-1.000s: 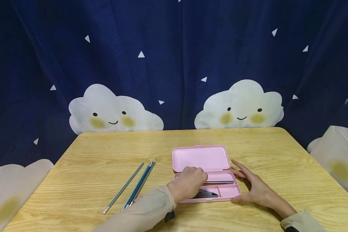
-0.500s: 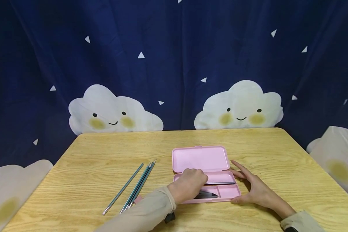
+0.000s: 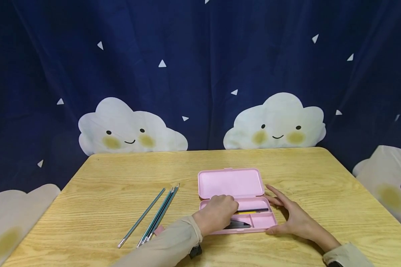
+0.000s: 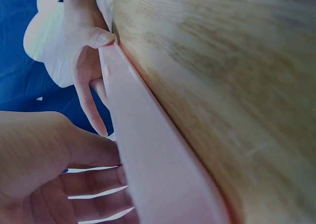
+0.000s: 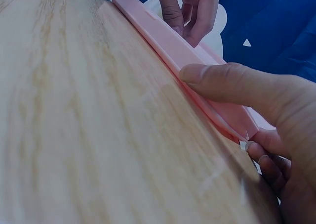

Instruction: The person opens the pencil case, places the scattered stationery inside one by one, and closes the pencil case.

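An open pink pencil case [image 3: 264,220] lies on the table with its lid [image 3: 230,183] folded back. My left hand [image 3: 217,212] reaches down into its left part, fingers curled round slim pencils [image 3: 254,211], one black and one yellow; the fingertips are hidden behind the knuckles. In front of them, a dark grey pointed item [image 3: 238,224] lies in the front compartment, partly covered by the hand. My right hand [image 3: 299,220] grips the case's right end, thumb at the front corner and fingers at the back. In the right wrist view that thumb [image 5: 212,78] presses the pink side wall.
Left of the case lie several green pencils [image 3: 162,212] in a bunch, with a single pencil [image 3: 142,217] beside them. A pink eraser [image 3: 159,230] shows by the left sleeve [image 3: 167,241]. A dark blue curtain [image 3: 200,74] with clouds hangs behind the wooden table [image 3: 137,167].
The pencils at my left fingers have shifted slightly, with a yellow one now showing beside the black one. Both hands stay nearly in place, and the case has not visibly moved.
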Demonstrator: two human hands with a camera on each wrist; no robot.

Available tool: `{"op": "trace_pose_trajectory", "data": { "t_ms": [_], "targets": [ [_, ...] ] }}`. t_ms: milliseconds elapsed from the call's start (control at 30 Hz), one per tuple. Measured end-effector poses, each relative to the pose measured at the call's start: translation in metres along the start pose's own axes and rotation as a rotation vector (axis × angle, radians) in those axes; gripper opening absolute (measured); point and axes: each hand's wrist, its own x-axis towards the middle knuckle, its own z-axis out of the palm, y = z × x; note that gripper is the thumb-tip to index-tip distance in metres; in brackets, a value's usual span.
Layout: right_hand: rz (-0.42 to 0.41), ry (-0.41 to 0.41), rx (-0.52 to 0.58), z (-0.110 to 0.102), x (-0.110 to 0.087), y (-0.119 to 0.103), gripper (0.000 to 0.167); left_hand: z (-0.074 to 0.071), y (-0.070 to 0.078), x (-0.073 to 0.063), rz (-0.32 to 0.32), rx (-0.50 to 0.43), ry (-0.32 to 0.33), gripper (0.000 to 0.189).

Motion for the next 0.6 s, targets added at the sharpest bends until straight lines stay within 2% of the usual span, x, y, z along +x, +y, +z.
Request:
{"op": "trace_pose_trajectory", "data": {
  "t_ms": [500,600],
  "targets": [
    [-0.025,-0.004,-0.003,-0.001,0.0,0.0,0.114,0.003,-0.008,-0.009,-0.032,-0.042,0.018,0.018],
    [-0.03,-0.006,0.001,0.0,0.0,0.0,0.114,0.003,-0.011,-0.011,-0.021,-0.055,0.026,0.019]
  ]
}}
